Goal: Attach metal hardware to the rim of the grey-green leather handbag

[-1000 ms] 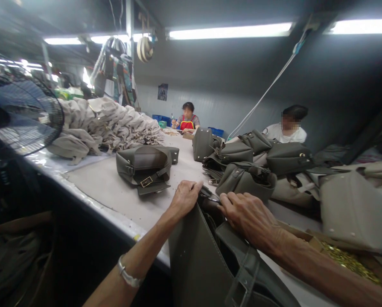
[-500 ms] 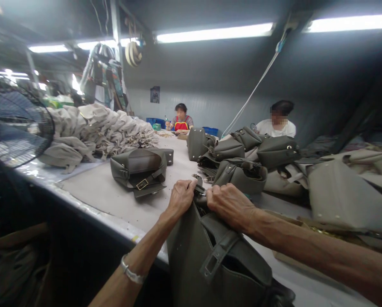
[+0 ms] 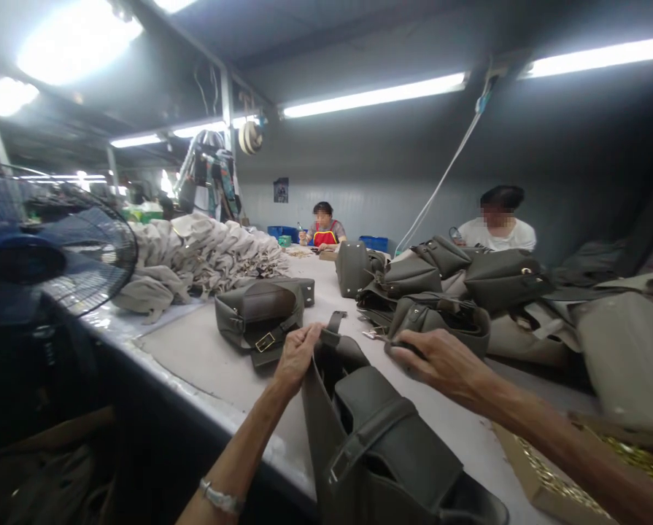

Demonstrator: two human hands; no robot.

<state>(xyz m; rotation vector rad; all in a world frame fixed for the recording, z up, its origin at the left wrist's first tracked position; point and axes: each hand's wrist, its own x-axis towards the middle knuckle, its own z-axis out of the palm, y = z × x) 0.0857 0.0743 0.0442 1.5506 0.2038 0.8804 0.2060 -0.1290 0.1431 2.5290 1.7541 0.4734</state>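
At the near edge of the desk (image 3: 184,343) a dark bag (image 3: 326,445) leans with its mouth gaping; how its base is propped I cannot see. To the right, under the right forearm, sits a box (image 3: 508,453) of shiny fittings, placed there, I would guess, to spare a long reach. Up at the bag's top, the left hand (image 3: 296,357) has thumb and fingers pressed together, pinching the rim beside a strap (image 3: 335,321) whose end pokes out beyond; that pinch probably steadies the bag and holds its mouth up. Well apart from the rim, the right hand (image 3: 441,357) has its fingers curled round a tool (image 3: 411,348), dark and partly hidden in the palm. Near its end is a bit of metal (image 3: 371,334); whether that belongs to the tool, I can't tell. Farther on lies a second bag (image 3: 233,310), its buckle (image 3: 265,342) showing, and to the right more bags (image 3: 414,277) are piled, perhaps to leave elbow room. Off to the left a fan (image 3: 90,255) stands beside a pale heap (image 3: 211,244), and two co-workers (image 3: 326,235) face this way beyond.
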